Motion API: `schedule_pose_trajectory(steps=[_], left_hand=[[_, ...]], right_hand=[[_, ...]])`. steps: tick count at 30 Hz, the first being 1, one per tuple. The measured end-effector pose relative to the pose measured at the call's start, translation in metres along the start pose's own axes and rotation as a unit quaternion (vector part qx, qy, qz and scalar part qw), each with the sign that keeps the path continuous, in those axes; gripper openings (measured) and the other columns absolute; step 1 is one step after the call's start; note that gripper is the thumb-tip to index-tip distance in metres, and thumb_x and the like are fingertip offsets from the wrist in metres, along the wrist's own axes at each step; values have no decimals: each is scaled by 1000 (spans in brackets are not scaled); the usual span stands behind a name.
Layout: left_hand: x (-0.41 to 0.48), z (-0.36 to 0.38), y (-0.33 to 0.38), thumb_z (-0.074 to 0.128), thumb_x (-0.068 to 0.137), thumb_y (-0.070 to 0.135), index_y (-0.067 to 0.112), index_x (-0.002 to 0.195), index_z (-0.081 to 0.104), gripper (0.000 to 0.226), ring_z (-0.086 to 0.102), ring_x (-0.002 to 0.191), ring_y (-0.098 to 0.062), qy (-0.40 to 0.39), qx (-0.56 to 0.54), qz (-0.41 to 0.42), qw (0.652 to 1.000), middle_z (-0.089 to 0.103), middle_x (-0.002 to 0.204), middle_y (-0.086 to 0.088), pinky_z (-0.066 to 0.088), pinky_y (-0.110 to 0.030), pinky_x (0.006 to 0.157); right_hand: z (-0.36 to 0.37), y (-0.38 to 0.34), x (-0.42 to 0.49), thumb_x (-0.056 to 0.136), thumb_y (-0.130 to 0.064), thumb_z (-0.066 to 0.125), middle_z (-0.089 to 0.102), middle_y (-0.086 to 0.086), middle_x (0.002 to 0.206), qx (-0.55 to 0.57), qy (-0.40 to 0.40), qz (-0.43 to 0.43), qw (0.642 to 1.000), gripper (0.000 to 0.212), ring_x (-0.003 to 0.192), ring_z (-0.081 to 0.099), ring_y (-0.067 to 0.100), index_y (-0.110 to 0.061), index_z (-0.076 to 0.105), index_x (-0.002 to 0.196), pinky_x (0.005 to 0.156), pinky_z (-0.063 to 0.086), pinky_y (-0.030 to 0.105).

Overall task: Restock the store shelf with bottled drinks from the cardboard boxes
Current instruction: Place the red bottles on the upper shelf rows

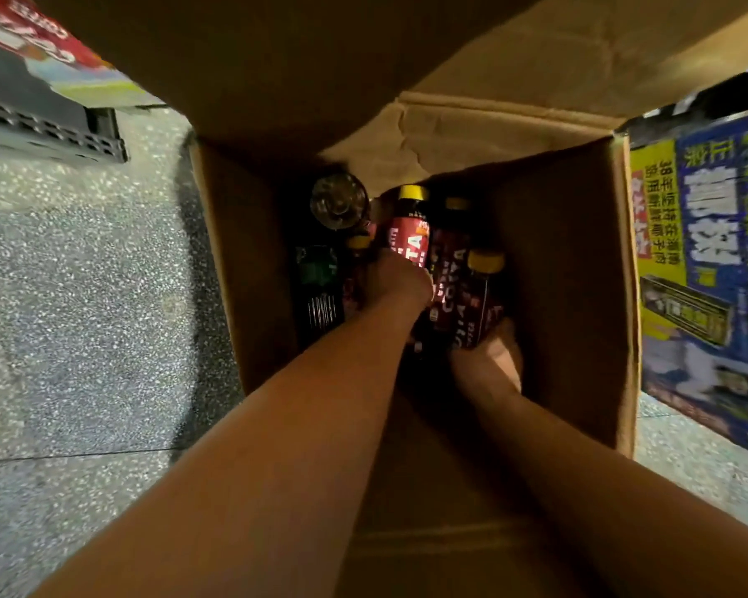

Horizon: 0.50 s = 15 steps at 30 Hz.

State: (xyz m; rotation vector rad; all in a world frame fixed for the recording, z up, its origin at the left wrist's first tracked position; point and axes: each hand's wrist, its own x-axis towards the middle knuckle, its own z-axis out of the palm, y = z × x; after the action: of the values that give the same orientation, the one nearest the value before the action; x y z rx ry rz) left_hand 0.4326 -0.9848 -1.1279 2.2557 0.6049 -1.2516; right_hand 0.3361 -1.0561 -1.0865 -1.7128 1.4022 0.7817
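Observation:
Both my arms reach down into an open cardboard box [571, 269] on the floor. My left hand [400, 280] grips a red-labelled bottle with a yellow cap [407, 235]. My right hand [491, 360] holds the lower end of another red-labelled, yellow-capped bottle [478, 295] from below. Between them a third such bottle [452, 239] lies deeper in the box. At the box's left side sit a dark bottle with a green label [318, 287] and a clear bottle seen end-on [339, 201]. My fingers are mostly hidden by the bottles.
A blue and yellow printed carton [704, 274] stands right of the box. Speckled grey floor [83, 295] lies to the left, with a dark perforated shelf base [48, 127] and red packaging [31, 32] at the upper left. The box's flaps [277, 58] stand open at the top.

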Motion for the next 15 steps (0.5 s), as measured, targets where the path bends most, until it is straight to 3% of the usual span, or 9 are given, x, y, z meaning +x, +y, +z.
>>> schedule_pose_trajectory(steps=[3,7,11,15], left_hand=[[16,-3,5,72,80,30,11,141,38,71,49,123,-32,-13,18,3,1000,49,136,-13,43,-40,99],[31,-7,15,75,76,34,8,137,41,75,49,123,-32,-43,49,-2,998,48,135,-13,43,-37,96],[24,-18,15,72,78,37,6,140,36,78,48,124,-29,-95,-22,-29,995,45,138,-13,41,-35,101],[-19,-36,3,74,79,28,11,145,22,86,48,123,-32,-125,-91,10,988,41,141,-14,44,-43,101]], right_hand=[[0,5,5,87,-28,66,42,3,144,30,-25,-2,999,72,129,44,26,-24,25,146,101,40,40],[3,7,16,83,-6,67,48,7,139,83,-49,4,995,71,126,48,27,-18,31,143,95,42,36],[3,-5,6,80,0,68,54,4,122,148,-72,59,985,68,113,54,26,-19,39,138,86,48,38],[-18,-30,-23,80,-3,67,60,4,78,190,-116,82,971,11,68,57,16,-5,59,88,64,49,30]])
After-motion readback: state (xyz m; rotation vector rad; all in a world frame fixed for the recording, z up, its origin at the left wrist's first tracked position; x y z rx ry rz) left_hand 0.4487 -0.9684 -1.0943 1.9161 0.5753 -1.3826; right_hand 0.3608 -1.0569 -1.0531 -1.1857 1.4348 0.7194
